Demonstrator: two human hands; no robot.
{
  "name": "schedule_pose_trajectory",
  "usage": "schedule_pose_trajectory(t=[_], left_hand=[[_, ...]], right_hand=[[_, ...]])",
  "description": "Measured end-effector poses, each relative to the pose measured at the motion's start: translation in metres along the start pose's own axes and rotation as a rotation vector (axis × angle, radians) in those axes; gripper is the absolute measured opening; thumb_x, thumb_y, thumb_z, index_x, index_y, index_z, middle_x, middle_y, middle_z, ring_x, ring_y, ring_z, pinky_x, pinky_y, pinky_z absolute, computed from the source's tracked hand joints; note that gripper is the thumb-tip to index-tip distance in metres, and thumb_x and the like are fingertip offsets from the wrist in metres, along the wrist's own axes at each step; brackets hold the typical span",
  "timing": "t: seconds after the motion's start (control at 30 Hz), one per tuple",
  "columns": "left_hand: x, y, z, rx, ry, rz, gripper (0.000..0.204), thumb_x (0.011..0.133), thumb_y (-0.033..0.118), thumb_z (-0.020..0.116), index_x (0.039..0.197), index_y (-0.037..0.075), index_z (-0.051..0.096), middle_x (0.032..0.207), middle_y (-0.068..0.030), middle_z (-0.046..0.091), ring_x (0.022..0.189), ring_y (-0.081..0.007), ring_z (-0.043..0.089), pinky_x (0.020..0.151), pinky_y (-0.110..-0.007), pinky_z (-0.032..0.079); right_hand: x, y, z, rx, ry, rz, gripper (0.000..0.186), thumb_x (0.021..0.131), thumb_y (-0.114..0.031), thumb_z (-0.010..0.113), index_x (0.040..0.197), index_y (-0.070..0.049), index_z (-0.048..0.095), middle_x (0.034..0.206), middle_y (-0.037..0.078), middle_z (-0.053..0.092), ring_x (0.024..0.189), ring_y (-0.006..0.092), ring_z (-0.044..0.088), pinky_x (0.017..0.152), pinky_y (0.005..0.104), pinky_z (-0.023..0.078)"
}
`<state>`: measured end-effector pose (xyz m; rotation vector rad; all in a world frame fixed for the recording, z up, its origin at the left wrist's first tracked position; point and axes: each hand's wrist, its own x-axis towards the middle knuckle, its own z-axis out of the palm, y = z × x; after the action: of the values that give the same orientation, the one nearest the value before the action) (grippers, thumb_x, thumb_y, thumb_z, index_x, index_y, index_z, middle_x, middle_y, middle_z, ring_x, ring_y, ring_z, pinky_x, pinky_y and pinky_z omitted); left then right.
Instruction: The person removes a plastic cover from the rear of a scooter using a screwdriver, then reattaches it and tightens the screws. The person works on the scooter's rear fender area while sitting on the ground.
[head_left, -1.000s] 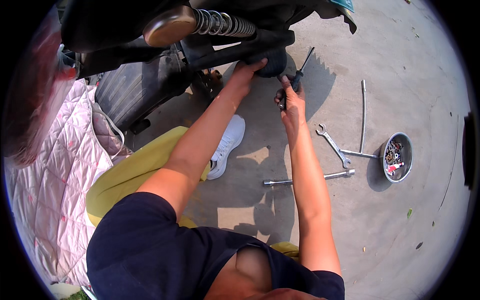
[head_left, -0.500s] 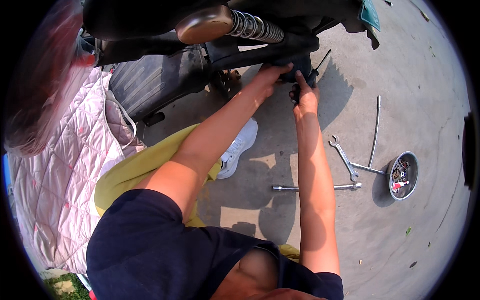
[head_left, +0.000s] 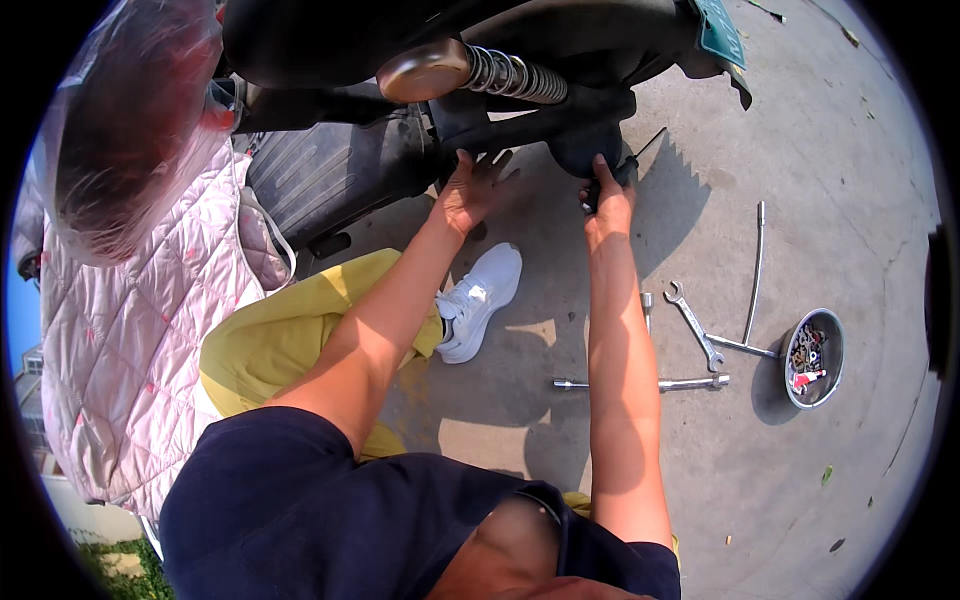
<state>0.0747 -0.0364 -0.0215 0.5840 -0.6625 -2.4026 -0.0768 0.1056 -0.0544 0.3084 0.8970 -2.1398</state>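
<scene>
My left hand (head_left: 470, 192) is open with its fingers spread, below the dark underside of a scooter (head_left: 340, 150), and holds nothing. To its right, my right hand (head_left: 610, 207) is closed round the black handle of a screwdriver (head_left: 628, 168), whose thin shaft points up and to the right. The right thumb lies against a dark rounded part (head_left: 585, 153) under the scooter's rear end; whether this is the tyre cannot be made out. Just above both hands is a shock absorber with a coil spring (head_left: 517, 75).
On the concrete to the right lie an open-ended wrench (head_left: 694, 325), a long socket wrench (head_left: 690, 383) and an L-shaped bar wrench (head_left: 757, 270). A metal bowl (head_left: 838, 345) holds small hardware. A pink quilted cover (head_left: 130, 370) hangs at the left. My white shoe (head_left: 482, 300) stands below the hands.
My left hand has come away from the dark rounded part, moved left and spread its fingers. My right hand stays near the same place with the screwdriver. The view has shifted slightly.
</scene>
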Motion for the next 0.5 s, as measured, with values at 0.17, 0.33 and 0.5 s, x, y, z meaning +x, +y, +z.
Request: schedule_pose_trajectory(t=[0.17,0.33,0.5], left_hand=[[0.018,0.016,-0.013,-0.036,0.061,0.011,0.063,0.072,0.025,0.076,0.125,0.007,0.047,0.131,-0.0080,0.046,0.127,-0.0333,0.035,0.109,-0.055,0.027],[0.005,0.009,0.011,-0.112,0.138,0.055,0.057,0.076,0.018,0.074,0.125,0.007,0.046,0.131,-0.0085,0.045,0.125,-0.0342,0.037,0.107,-0.055,0.030],[0.015,0.005,0.016,-0.130,0.200,0.103,0.049,0.080,0.014,0.071,0.122,0.005,0.047,0.130,-0.0097,0.045,0.125,-0.0341,0.038,0.104,-0.057,0.033]], right_hand=[[-0.001,-0.001,0.002,-0.007,-0.006,0.029,0.035,0.077,-0.009,0.073,0.104,-0.002,0.052,0.072,0.006,0.058,0.048,0.0150,0.051,0.041,0.0262,0.039],[-0.001,-0.005,0.001,-0.053,0.040,0.019,0.033,0.075,-0.008,0.074,0.101,-0.002,0.054,0.071,0.006,0.059,0.048,0.0152,0.050,0.040,0.0267,0.039],[0.004,-0.003,-0.003,-0.017,0.019,0.002,0.032,0.075,-0.006,0.074,0.100,-0.003,0.055,0.072,0.006,0.059,0.047,0.0153,0.050,0.040,0.0269,0.038]])
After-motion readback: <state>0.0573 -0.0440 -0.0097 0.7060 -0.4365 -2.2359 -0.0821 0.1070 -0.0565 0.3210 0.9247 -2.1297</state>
